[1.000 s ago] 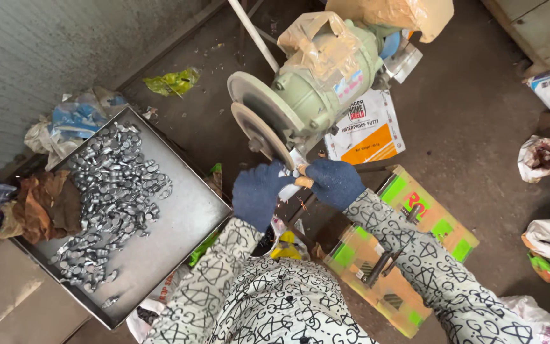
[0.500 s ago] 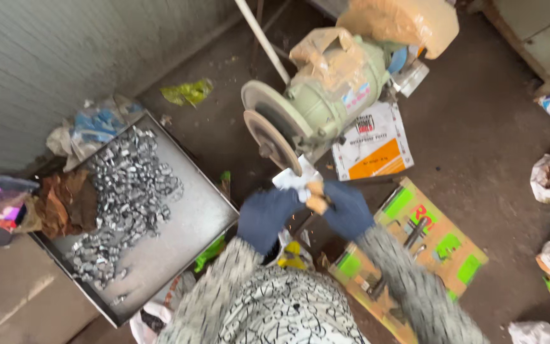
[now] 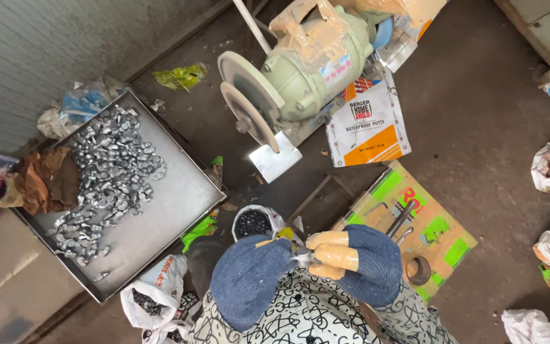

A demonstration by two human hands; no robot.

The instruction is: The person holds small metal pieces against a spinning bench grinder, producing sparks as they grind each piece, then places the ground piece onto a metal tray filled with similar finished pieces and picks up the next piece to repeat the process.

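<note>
At the bottom centre of the frame, the left hand (image 3: 249, 280) and right hand (image 3: 351, 258), both in blue gloves, are meeting close to the body, their grips closing together on a small metal piece (image 3: 302, 257); it looks like a check between grinding passes, so the next move would call for a steady hold. Beyond them the grinding wheel (image 3: 249, 114) is standing apart, upper centre, with the tray (image 3: 179, 197) of metal pieces (image 3: 106, 172) at left.

The dusty concrete floor (image 3: 479, 114) carries a metal tray (image 3: 173, 204) at left, a bench grinder (image 3: 300, 70) far, flattened cardboard (image 3: 428, 229) right.
</note>
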